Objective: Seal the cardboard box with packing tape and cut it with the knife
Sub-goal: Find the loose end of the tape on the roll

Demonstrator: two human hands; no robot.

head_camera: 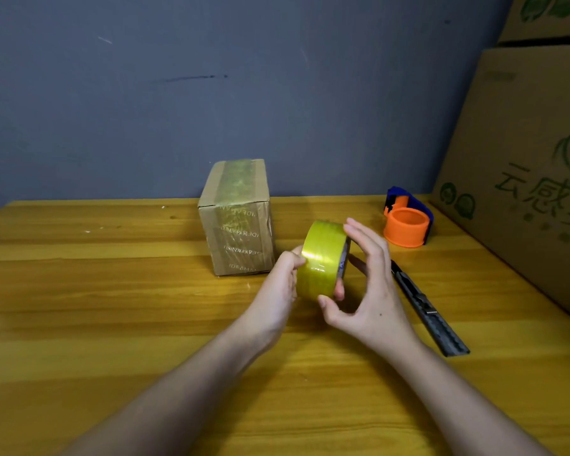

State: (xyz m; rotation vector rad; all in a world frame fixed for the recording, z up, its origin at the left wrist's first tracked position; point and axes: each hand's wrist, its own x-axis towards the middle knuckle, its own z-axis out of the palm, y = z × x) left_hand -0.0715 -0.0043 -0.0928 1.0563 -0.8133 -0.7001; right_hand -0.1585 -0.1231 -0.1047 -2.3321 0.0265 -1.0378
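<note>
A wooden table (112,324) with yellowish planks fills the lower half of the frame, set against a grey-blue wall (244,77) marked by a dark streak at upper centre. At the right edge lean large cartons (524,153) printed with green Chinese characters and fruit emblems; the wording is cut off by the frame. The cardboard box (236,218) stands at centre on the table, a strip of tape already running over its top and front face, with pale repeated lettering on the front, too faint to read surely. Just right of the box, both hands hold a roll of yellowish packing tape (321,258) on edge above the table: the left hand (277,291) grips its near side with the thumb on the tape face, and the right hand (366,284) cups the far side, fingers spread over the rim. An orange and blue tape dispenser (407,222) sits at centre right. A dark utility knife (428,311) lies diagonally on the table beyond the right hand, partly hidden by it.
</note>
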